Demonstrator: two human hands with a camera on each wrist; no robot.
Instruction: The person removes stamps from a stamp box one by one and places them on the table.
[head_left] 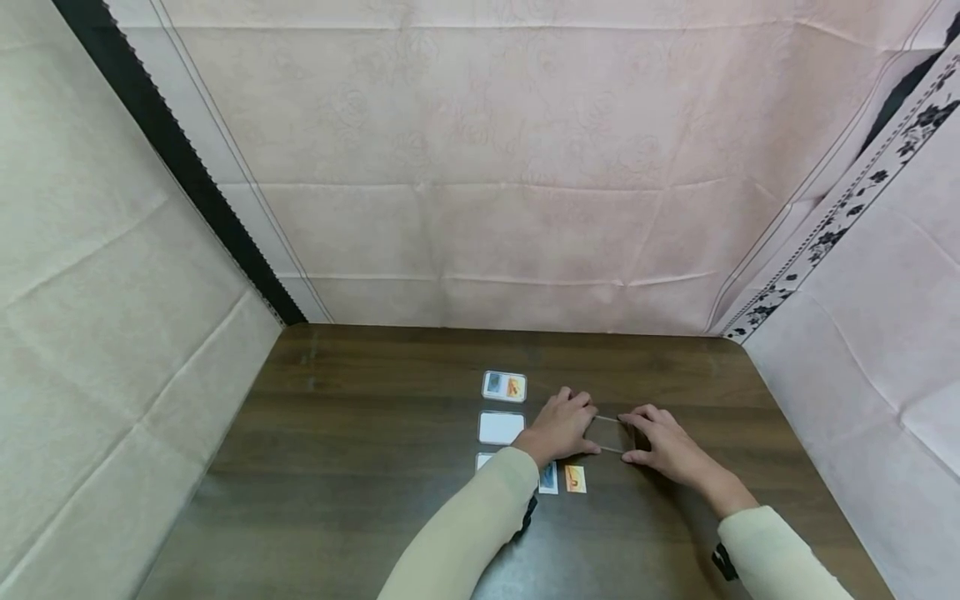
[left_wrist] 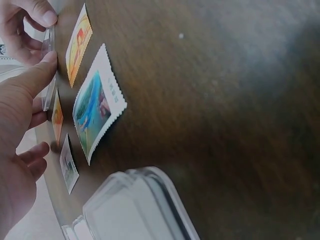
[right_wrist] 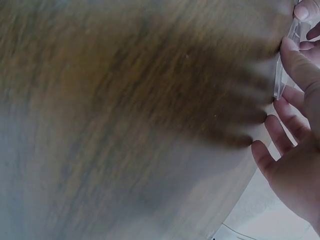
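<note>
Between both hands, low over the tabletop, is a flat clear plastic cover (head_left: 611,435). My left hand (head_left: 561,429) pinches its left end between thumb and fingers. At the right end my right hand (head_left: 667,446) pinches it the same way, and the cover (right_wrist: 278,75) shows edge-on in the right wrist view. Near the left hand lie a blue picture stamp (left_wrist: 97,107) and an orange stamp (left_wrist: 79,45). Further off in the left wrist view are another orange stamp (left_wrist: 57,117) and a greyish one (left_wrist: 69,165), both hidden from the head view by the left hand.
Left of the hands, a column of clear-edged cases stands on the brown table (head_left: 337,467): one holding two stamps (head_left: 504,377), a plain white one (head_left: 501,428), and a third (head_left: 482,460) partly behind the left sleeve. Pale cloth (head_left: 487,233) hangs around the table.
</note>
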